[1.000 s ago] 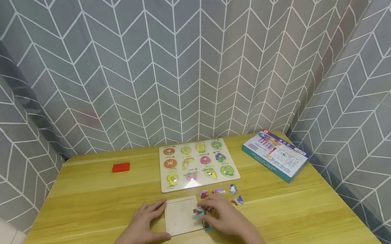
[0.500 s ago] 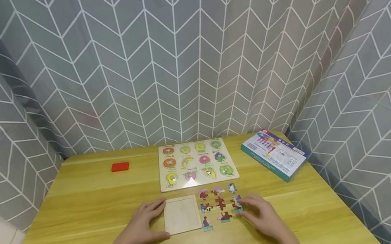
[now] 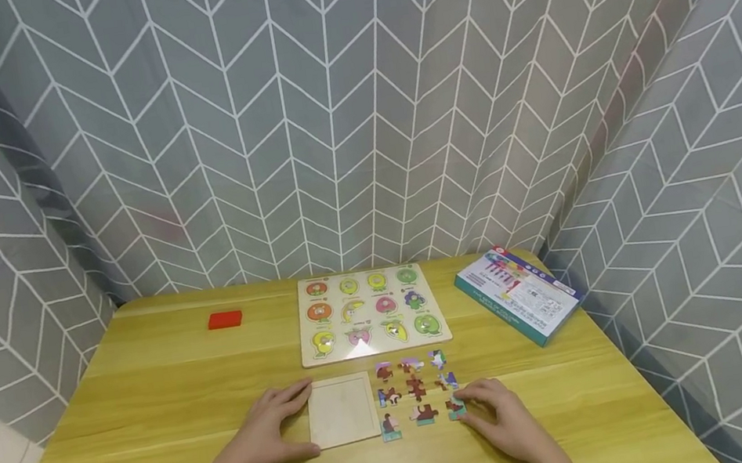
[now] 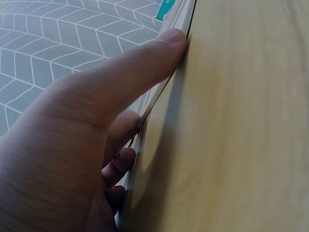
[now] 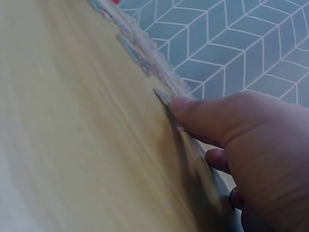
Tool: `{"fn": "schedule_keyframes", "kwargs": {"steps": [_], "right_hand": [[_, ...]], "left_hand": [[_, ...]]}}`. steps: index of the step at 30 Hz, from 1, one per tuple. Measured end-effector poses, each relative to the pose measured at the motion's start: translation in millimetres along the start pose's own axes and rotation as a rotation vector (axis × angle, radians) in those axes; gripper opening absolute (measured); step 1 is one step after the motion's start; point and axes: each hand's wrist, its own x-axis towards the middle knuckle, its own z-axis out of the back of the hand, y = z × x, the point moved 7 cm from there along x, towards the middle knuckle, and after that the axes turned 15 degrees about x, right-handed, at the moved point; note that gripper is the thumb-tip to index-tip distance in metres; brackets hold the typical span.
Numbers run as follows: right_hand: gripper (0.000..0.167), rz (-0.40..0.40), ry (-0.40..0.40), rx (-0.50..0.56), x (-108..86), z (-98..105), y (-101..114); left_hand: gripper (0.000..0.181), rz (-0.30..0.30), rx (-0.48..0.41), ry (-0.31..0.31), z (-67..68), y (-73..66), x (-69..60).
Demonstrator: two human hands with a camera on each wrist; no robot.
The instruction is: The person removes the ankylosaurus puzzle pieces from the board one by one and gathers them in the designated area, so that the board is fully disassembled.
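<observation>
A square wooden puzzle tray (image 3: 342,411) with a raised rim lies bare on the table. Against its left edge rests my left hand (image 3: 266,434), thumb at the near corner and fingers at the far one; the left wrist view shows the thumb (image 4: 140,63) along that edge. To the right of the tray, several jigsaw pieces (image 3: 416,390) lie spaced in rows. My right hand (image 3: 506,420) pinches the puzzle piece (image 3: 455,408) at the near right corner of this group, flat on the table. The thumb (image 5: 193,111) touches its edge in the right wrist view.
A fruit puzzle board (image 3: 376,345) lies beyond the tray and pieces. At the back right is a teal-edged box (image 3: 521,293); a red block (image 3: 224,319) lies at the back left. Grey patterned curtains (image 3: 298,115) hang behind the wooden table (image 3: 170,370).
My right hand has moved right from beside the tray, set pieces apart into rows, and now has the near right piece closer to me. The left hand stays at the tray.
</observation>
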Motion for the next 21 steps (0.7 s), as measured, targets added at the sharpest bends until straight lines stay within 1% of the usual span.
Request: {"fn": "schedule_keyframes", "kwargs": {"steps": [3, 9, 21], "right_hand": [[0.024, 0.003, -0.006, -0.005, 0.6, -0.6, -0.1], [0.030, 0.001, -0.018, 0.025, 0.6, 0.2, -1.6], [0.031, -0.014, -0.009, 0.031, 0.5, -0.4, -1.7]], "left_hand": [[0.105, 0.009, -0.009, 0.000, 1.0, -0.1, 0.6], [0.104, 0.010, -0.012, 0.001, 1.2, -0.7, 1.1], [0.105, 0.014, -0.017, 0.003, 1.1, -1.8, -0.5]]}}
